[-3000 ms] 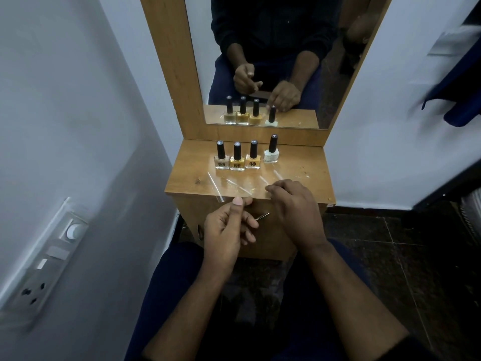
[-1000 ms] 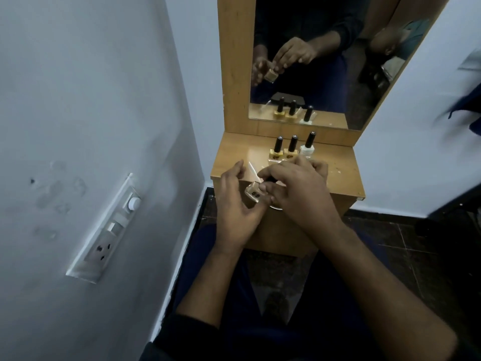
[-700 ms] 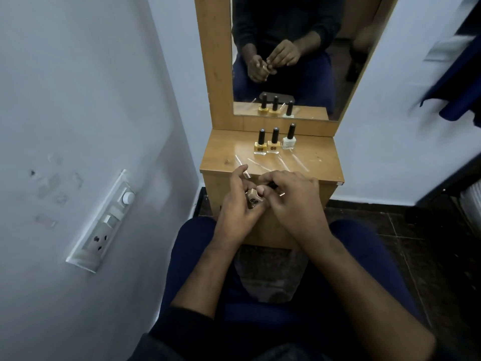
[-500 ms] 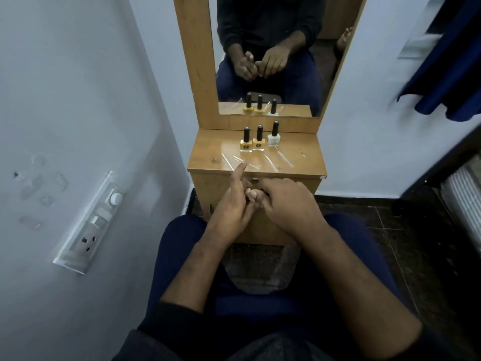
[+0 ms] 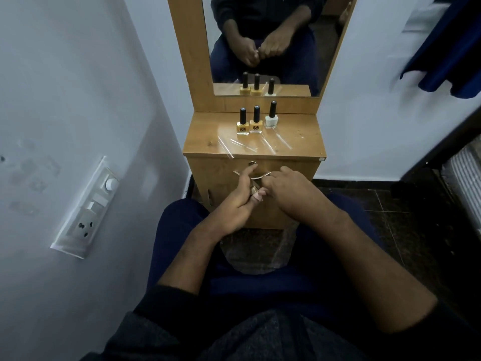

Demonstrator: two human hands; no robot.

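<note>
A small wooden dressing table [image 5: 299, 142] stands in front of me. On it are two yellow nail polish bottles [image 5: 242, 127] [image 5: 255, 125] and a white one [image 5: 271, 120], all with black caps. Below the table's front edge, my left hand [image 5: 234, 204] holds a fourth small nail polish bottle [image 5: 253, 189], which is mostly hidden; the index finger points up. My right hand [image 5: 289, 194] is curled, its fingertips on the bottle's top end. The cap itself is out of sight.
Clear plastic strips [image 5: 247, 145] lie on the tabletop near its front edge. A mirror [image 5: 260, 48] rises behind the table. A curved drawer handle [image 5: 261, 176] is just behind my fingers. A switchboard [image 5: 88, 207] is on the left wall, blue cloth [image 5: 455, 48] hangs right.
One of four bottles left the table and is now between my hands. Both hands came down from the tabletop edge toward my lap, staying together on the bottle.
</note>
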